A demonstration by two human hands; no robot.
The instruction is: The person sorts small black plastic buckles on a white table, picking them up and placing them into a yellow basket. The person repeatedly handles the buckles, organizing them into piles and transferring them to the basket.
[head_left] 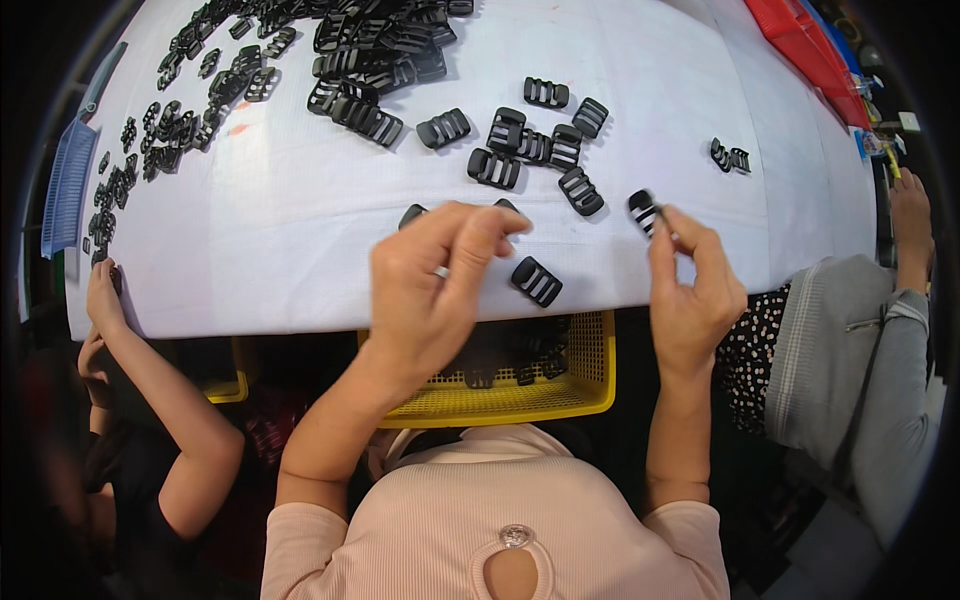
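Note:
Between the thumb and fingertips of my right hand (pixel 697 300) a black plastic strap buckle (pixel 643 212) with several crossbars is pinched, raised at the table's near side. My left hand (pixel 425 280) is closed, thumb against curled fingers; what it holds, if anything, is hidden. Parts of two buckles show just beyond its knuckles, and I cannot tell whether it touches them. A single buckle (pixel 537 282) lies on the table between my hands. Past them is a loose cluster of similar buckles (pixel 535 147).
A large heap of buckles (pixel 385 40) covers the far left of the white-covered table (pixel 640 90). Two buckles (pixel 730 156) lie to the right. A yellow basket (pixel 500 405) with buckles stands below the table edge. Other people's arms are at left (pixel 170 390) and right (pixel 905 250).

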